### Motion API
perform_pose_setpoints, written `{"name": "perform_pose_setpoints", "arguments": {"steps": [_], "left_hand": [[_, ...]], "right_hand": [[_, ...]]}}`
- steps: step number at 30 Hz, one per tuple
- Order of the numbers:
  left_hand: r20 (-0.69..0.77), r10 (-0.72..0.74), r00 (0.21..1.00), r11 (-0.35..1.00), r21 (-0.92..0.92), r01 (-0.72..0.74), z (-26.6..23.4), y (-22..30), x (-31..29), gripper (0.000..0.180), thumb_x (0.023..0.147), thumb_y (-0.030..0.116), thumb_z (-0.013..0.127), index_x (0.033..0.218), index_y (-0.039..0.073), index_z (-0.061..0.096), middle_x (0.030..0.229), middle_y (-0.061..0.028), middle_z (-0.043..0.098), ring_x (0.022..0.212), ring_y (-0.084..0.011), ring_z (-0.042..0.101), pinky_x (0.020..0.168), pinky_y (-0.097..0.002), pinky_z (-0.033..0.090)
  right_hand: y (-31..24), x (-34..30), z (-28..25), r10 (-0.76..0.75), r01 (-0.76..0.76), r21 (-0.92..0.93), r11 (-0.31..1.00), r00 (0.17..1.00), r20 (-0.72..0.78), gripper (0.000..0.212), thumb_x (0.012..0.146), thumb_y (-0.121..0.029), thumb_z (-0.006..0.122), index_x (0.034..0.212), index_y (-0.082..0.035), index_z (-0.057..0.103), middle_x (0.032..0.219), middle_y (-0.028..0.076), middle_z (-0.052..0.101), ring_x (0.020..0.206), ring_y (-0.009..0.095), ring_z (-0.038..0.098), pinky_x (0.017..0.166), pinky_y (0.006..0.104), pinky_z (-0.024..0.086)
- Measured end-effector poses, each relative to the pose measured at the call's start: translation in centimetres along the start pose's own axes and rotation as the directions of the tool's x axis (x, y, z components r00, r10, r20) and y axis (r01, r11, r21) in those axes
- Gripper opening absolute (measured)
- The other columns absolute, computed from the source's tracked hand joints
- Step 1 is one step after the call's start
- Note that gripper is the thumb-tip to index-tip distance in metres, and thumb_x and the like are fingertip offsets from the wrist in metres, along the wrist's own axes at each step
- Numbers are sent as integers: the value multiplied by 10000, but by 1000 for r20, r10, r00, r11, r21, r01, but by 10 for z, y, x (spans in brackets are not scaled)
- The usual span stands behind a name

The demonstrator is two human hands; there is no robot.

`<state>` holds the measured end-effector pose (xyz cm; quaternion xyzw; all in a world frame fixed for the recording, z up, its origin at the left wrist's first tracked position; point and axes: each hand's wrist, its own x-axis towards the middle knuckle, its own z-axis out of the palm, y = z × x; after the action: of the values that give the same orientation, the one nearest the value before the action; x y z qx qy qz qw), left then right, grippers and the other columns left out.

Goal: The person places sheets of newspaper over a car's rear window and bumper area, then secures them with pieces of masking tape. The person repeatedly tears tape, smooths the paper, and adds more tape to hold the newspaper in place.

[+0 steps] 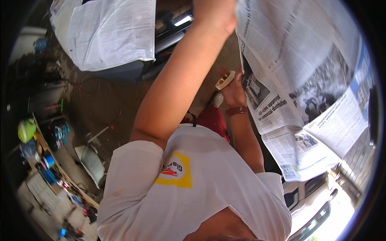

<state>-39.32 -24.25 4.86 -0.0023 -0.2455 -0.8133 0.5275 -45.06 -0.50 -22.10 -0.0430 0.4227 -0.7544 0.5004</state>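
Hands are working apart, right hand [234, 94] gripping tape roll [229, 80], left hand [215, 15] showing too little to tell its grip; smoothing newspaper [277, 48] before taping should help.

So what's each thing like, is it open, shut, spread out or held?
Left hand: mostly cut off, can't tell if open.
Right hand: closed on the tape roll.
Tape roll: held, tilted.
Right-side newspaper: spread out, creased.
Left-side newspaper: spread out, wrinkled.
Wristband: worn.
White shirt: worn.
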Motion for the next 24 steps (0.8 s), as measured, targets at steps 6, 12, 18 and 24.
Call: {"name": "perform_pose_setpoints", "arguments": {"steps": [6,12,18,24], "left_hand": [[-507,275,816,959,207,-195,-83,25,11,548,1054,-61,547,1587,62,523,1402,-123,709,1283,-263,697,1099,-409,581],[-722,456,520,887,413,-205,-119,33,-68,318,1081,29,610,1390,88,656,1021,-37,789,762,-200,727,658,-404,601],[-374,638,673,677,689,-259,-87,34,-159,330,1074,-6,669,1377,123,645,1107,18,782,796,-53,666,579,-217,467],[-77,642,763,391,888,-240,-41,98,-258,312,1100,10,643,1397,108,639,1259,-32,752,1121,-119,706,994,-319,546]], "right_hand": [[-76,103,-39,-11,-20,189,982,987,159,651,1094,-423,707,1635,-152,466,1652,170,529,1467,345,560,1109,461,532],[-134,171,-83,-37,-19,290,957,982,187,659,1110,-491,623,1643,-137,463,1637,146,546,1474,332,556,1127,488,528],[-143,193,-114,-20,-21,285,958,990,141,687,1127,-559,538,1652,-123,461,1621,123,563,1481,318,553,1145,514,525],[-117,175,-115,182,-194,130,972,979,95,733,1143,-627,454,1661,-108,458,1606,100,579,1488,305,550,1163,541,521]]}}
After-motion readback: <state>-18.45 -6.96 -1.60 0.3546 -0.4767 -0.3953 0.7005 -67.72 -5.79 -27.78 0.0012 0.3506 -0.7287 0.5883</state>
